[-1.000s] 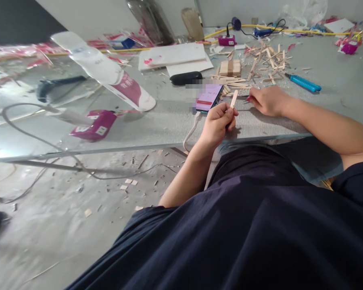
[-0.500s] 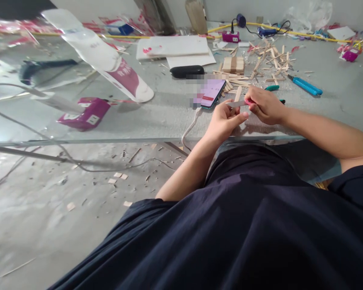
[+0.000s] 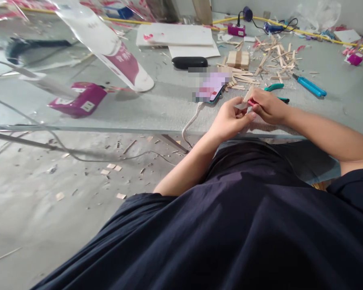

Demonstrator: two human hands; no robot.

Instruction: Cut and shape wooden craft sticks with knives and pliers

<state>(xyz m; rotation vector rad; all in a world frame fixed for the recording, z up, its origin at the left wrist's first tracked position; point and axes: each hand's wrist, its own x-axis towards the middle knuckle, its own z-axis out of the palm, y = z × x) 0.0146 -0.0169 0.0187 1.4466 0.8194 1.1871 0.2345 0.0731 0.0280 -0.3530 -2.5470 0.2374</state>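
Observation:
My left hand [image 3: 232, 117] is closed on a flat wooden craft stick [image 3: 248, 94], whose pale end sticks up past the fingertips. My right hand [image 3: 268, 105] grips a small pink-handled tool [image 3: 250, 103]. A pale, flat, blade-like part of it reaches toward my left fingers; its exact kind is hard to make out. Both hands meet just above the front edge of the table. Behind my right hand lie green-handled pliers [image 3: 274, 87], partly hidden by it. A phone [image 3: 213, 86] on a white cable rests beyond my left hand.
Loose craft sticks [image 3: 280, 54] and a bound stick bundle [image 3: 238, 59] lie farther back. A blue utility knife [image 3: 311, 85] is at right. Leftward are a black case [image 3: 190, 62], white boards [image 3: 175, 35], a glue gun [image 3: 36, 46], a purple power block [image 3: 81, 98] and a tilted bottle-like package [image 3: 121, 60].
The view has shifted slightly, so the table sits higher in the picture. The craft stick and the blade now cross close together between my fingers, and less of the blade shows.

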